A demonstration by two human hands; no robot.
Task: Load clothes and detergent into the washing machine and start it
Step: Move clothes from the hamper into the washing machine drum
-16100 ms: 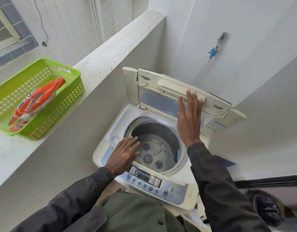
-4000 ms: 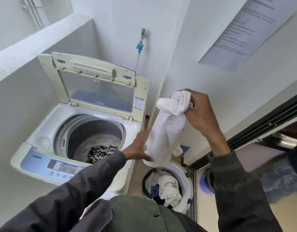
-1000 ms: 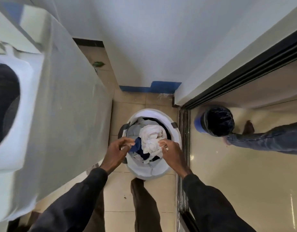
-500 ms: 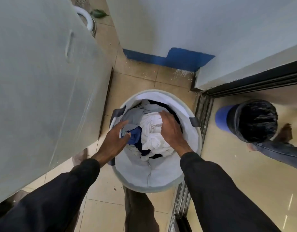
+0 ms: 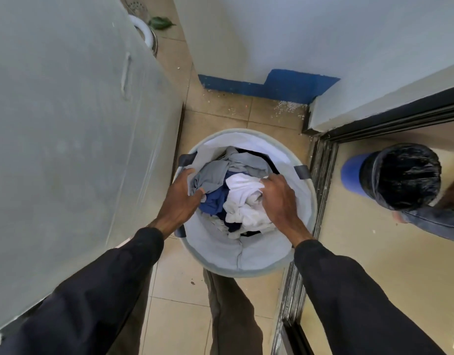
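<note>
Only the head camera to go on, looking straight down. This looks like the loading step, mid-grab: both hands are down in the laundry basket (image 5: 246, 267), which sits on the tiled floor just beside the washing machine (image 5: 67, 124). Only the machine's side panel shows, so I can't see the drum, the lid or any detergent.

The left hand (image 5: 179, 198) has its fingers curled over the edge of the grey piece (image 5: 215, 172), with the thumb tucked in where it meets the dark blue piece (image 5: 214, 201), so I'd call that a grip. The right hand (image 5: 279, 201) has its fingers bent and dug into the white piece (image 5: 243, 201), bunching it up.

My guess at the next move: lift the bundle clear of the basket rim, swing it left and up over the machine's top, and drop it in. The clothes are tangled together, so something could trail out and land on the floor.

Count:
- two hands
- one basket, with two dark handles (image 5: 187, 160)
- clothes in three colours (grey, white, dark blue), plus something black underneath; I can't tell how many separate pieces
- one washing machine
- one bin (image 5: 402, 175) with a black liner, past the door track (image 5: 297, 252)
- someone else's leg (image 5: 436, 221) next to the bin
- one green leaf (image 5: 160, 23) on the floor at the back
</note>
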